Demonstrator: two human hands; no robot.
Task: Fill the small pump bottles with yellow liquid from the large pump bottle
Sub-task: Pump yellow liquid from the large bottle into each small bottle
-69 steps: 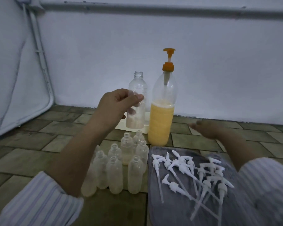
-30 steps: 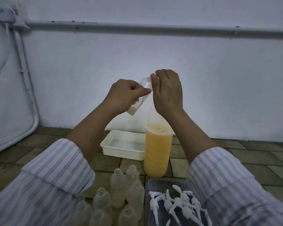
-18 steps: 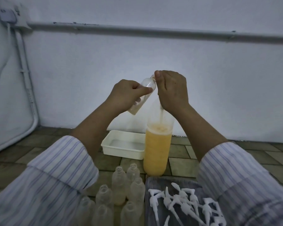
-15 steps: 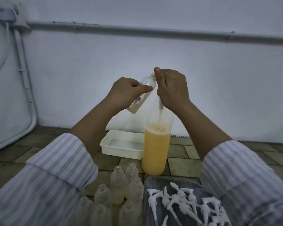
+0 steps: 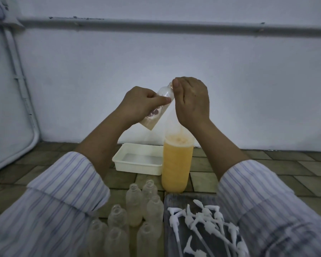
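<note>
**Filling one small bottle, spill risk**

My left hand (image 5: pixel 141 102) grips a small bottle (image 5: pixel 157 110), fingers and thumb curled round it. It's tilted, neck up & to the right, with a bit of pale liquid at the low end. My right hand (image 5: pixel 192 102) sits on top of the big bottle (image 5: pixel 176 164), fingers curled down over where the pump must be. I can't see the pump or its spout, so can't tell what the hand really has hold of, or if the spout is inside the small neck. The big bottle stands on the floor (image 5: pixel 267 167), about half full of yellow stuff w/ foam on top.

Near me stand more small bottles (image 5: pixel 135 206), open, mostly empty. The white pumps (image 5: pixel 202 219) lie in a heap on a dark tray (image 5: pixel 167 238). A white tub (image 5: pixel 137 160) sits just left of the big bottle.

What could go wrong, I think:
- Spout not lined up w/ the neck, so liquid runs down outside.
- Hard push tips the tall bottle; it's held only from the top.
- My arms hang right above the open bottles, a low sleeve could knock them.
</note>
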